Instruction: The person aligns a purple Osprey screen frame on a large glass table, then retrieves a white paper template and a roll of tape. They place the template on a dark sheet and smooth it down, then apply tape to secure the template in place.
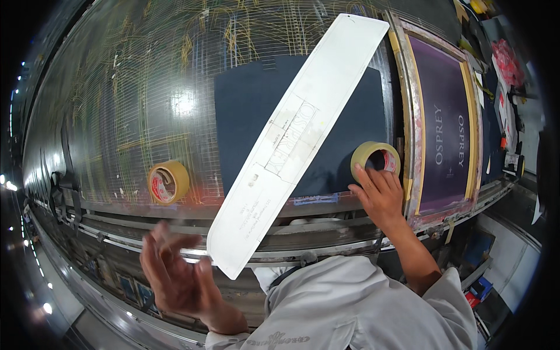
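Note:
A long white paper template (318,87) with drawn outlines and lettering lies diagonally over a dark navy sheet (350,128) on the table. Its lower end reaches past the table's near edge. At the sheet's near right corner, my right hand (379,195) has its fingers on a roll of yellowish clear tape (363,156), with the fingertips at the roll's hole. My left hand (178,271) is raised at the near edge, left of the template's lower end. It is slightly blurred, its fingers are apart, and nothing shows in it. A second tape roll (182,173) lies beyond it.
A purple printing screen (452,128) in a wooden frame stands at the right. The metal table top (134,116) carries many yellow and blue lines. A metal rail (326,254) runs along the near edge. Dark straps (61,186) hang at the far left.

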A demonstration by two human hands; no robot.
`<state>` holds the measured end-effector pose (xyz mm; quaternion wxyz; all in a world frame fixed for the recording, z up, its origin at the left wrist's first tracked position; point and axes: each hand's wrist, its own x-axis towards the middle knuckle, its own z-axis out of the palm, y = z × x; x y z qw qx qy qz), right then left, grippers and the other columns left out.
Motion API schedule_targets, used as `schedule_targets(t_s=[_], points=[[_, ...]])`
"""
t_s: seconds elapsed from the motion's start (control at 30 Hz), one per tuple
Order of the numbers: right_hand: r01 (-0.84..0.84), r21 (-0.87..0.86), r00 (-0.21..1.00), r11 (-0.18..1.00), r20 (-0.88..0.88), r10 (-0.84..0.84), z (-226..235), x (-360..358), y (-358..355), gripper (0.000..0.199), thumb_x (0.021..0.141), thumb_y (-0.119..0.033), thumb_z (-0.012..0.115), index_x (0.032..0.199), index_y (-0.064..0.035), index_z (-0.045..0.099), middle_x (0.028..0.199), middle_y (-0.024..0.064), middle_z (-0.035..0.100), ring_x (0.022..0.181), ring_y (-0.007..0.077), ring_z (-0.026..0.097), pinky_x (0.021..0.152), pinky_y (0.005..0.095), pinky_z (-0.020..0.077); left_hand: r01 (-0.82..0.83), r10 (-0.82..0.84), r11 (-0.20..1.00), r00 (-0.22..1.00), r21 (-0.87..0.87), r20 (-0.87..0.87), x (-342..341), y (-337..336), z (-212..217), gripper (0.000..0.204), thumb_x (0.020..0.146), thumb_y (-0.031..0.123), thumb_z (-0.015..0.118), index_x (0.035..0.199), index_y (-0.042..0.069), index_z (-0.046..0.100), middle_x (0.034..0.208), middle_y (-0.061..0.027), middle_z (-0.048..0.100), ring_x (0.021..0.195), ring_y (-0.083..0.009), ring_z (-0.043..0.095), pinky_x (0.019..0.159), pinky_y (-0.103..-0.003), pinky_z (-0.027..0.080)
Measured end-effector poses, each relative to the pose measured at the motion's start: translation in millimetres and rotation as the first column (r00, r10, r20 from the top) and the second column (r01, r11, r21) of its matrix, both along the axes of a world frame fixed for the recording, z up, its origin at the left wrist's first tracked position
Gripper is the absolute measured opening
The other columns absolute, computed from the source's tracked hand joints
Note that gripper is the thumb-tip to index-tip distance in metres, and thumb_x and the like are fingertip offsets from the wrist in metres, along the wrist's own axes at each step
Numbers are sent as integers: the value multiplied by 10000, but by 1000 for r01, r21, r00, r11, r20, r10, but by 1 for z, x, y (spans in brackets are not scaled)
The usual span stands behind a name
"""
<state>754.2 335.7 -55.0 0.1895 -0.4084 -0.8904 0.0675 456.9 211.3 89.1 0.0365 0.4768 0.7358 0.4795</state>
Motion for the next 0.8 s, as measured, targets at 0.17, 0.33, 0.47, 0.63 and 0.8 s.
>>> schedule_targets(t_s=[0.17,0.33,0.47,0.63,0.8], points=[[-72,-114,986,991,-158,53,38,-19,-4,559,761,-170,843,1287,-114,664,1191,91,617,1028,281,580,877,404,464,47,-52,996,996,-78,-66,-33,-2,-44,491,895,-61,679,1370,-46,555,1192,-219,675,960,-213,684,812,-323,570],[-472,-789,662,393,-612,-432,77,-76,5,620,776,-148,865,1320,-14,600,1257,97,627,1178,247,587,1021,374,450,195,-182,977,973,-83,141,6,40,-36,328,739,-100,788,1049,-13,723,882,-94,733,847,-230,670,754,-318,527],[-645,-737,515,203,-615,-597,76,-94,23,619,782,-151,879,1316,-19,594,1181,90,676,1056,152,634,939,309,512,333,-307,934,933,-128,187,30,66,-39,321,766,-46,806,1074,-22,717,831,-107,729,848,-229,669,773,-317,510],[-408,-888,657,211,-446,-608,77,-81,53,123,827,-50,817,914,15,761,846,77,739,796,96,675,720,230,530,395,-349,909,897,-136,270,41,89,-61,425,762,-38,816,1170,11,712,910,-107,751,874,-221,677,801,-312,513],[-192,-843,723,503,-468,-509,74,-77,97,63,843,-29,780,891,5,758,842,78,751,794,84,680,715,219,520,332,-305,925,939,-187,155,51,135,-83,541,776,57,834,1277,-10,643,1149,-153,721,939,-272,680,831,-351,525]])
